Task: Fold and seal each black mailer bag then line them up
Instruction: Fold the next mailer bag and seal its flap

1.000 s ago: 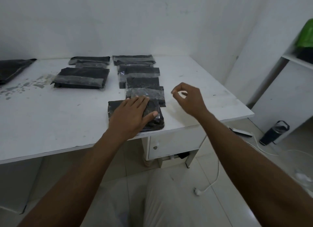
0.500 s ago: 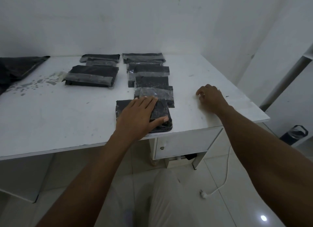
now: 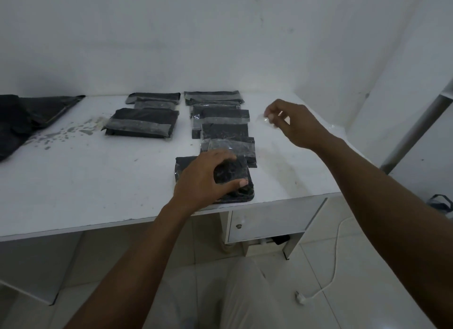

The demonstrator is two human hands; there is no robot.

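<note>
My left hand (image 3: 206, 175) presses down on a folded black mailer bag (image 3: 232, 174) at the near edge of the white table (image 3: 98, 181), fingers curled over its top. My right hand (image 3: 294, 122) hovers above the table to the right, pinching a small clear strip of tape (image 3: 263, 119) between thumb and fingers. Beyond the pressed bag runs a column of several folded, taped bags (image 3: 224, 130). A second column on the left holds a large taped bag (image 3: 142, 126) and another behind it (image 3: 153, 100).
A pile of unfolded black bags (image 3: 27, 117) lies at the table's far left, with grey stains next to it. The white wall closes the back and right. Under the table are a drawer unit (image 3: 274, 220) and a white cable with plug (image 3: 318, 289) on the floor.
My right hand has lifted off the table's right side and now holds a clear piece of tape in the air. My left hand has curled its fingers on the bag.
</note>
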